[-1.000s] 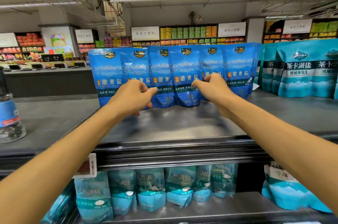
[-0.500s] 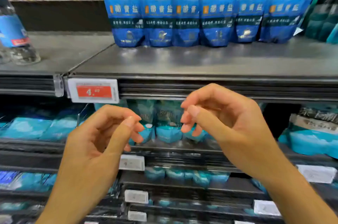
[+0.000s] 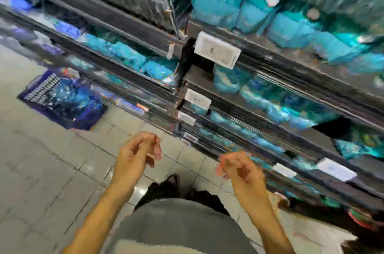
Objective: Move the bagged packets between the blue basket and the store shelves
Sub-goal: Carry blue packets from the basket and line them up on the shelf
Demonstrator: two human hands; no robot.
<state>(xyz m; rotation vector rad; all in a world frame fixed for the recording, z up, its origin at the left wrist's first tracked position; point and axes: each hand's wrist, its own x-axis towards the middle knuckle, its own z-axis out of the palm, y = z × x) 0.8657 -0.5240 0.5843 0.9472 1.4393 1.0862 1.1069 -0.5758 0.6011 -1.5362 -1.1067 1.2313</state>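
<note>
The view is blurred and tilted, looking down along the shelves. The blue basket [image 3: 62,100] stands on the tiled floor at the left, against the foot of the shelves, with several blue bagged packets [image 3: 70,96] inside. My left hand [image 3: 138,152] and my right hand [image 3: 239,168] hang in front of my body, fingers loosely curled, both holding nothing. Teal bagged packets [image 3: 228,2] fill the store shelves [image 3: 259,62] at the upper right.
White price tags [image 3: 217,52] line the dark shelf edges. More teal packets [image 3: 128,60] lie on the lower left shelves. Pale floor tiles [image 3: 41,170] stretch to the left. My dark shoes [image 3: 166,187] show below my hands.
My hands left the blue packets on the top shelf and dropped low, empty. My head swung down and left, bringing the floor and the blue basket into view.
</note>
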